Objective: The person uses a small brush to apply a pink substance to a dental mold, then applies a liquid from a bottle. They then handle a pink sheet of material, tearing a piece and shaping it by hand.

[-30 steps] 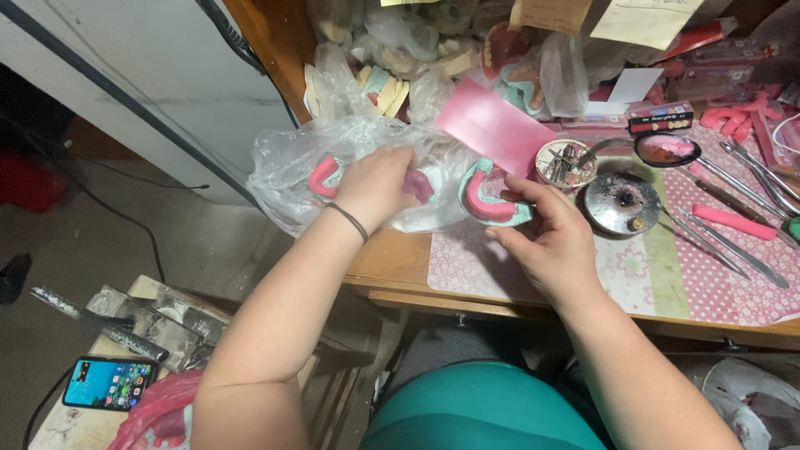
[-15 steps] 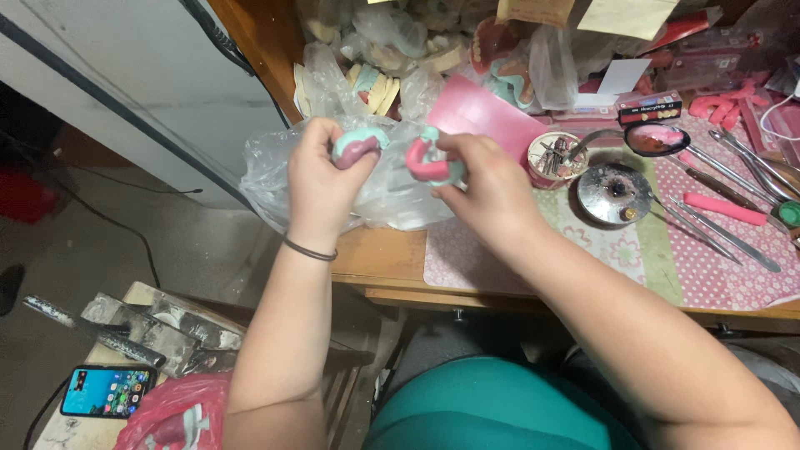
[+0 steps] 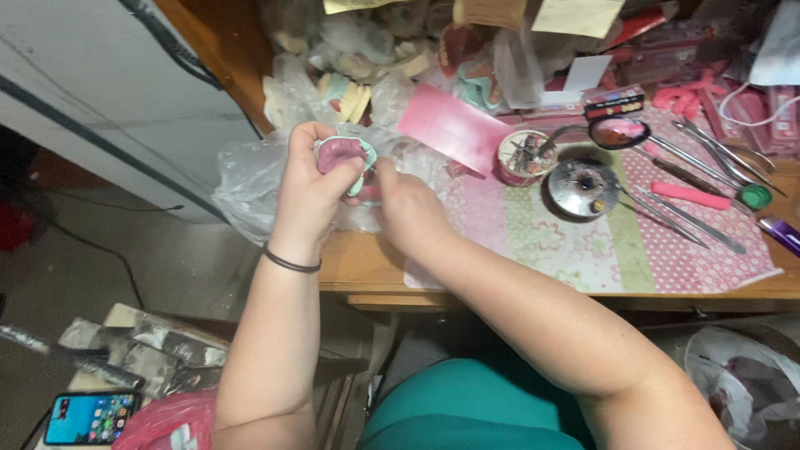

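Dental mould (image 3: 340,155), pink and teal, pinched in my left hand (image 3: 310,190); my right hand (image 3: 410,212) grips another piece (image 3: 369,193) beside the plastic bag (image 3: 246,179).

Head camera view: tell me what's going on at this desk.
A person seated at a cluttered wooden desk holds a pink and teal horseshoe-shaped dental mould up in the left hand. The right hand is close beside it, over a crumpled clear plastic bag. Metal hand tools lie untouched on a pink patterned mat to the right.
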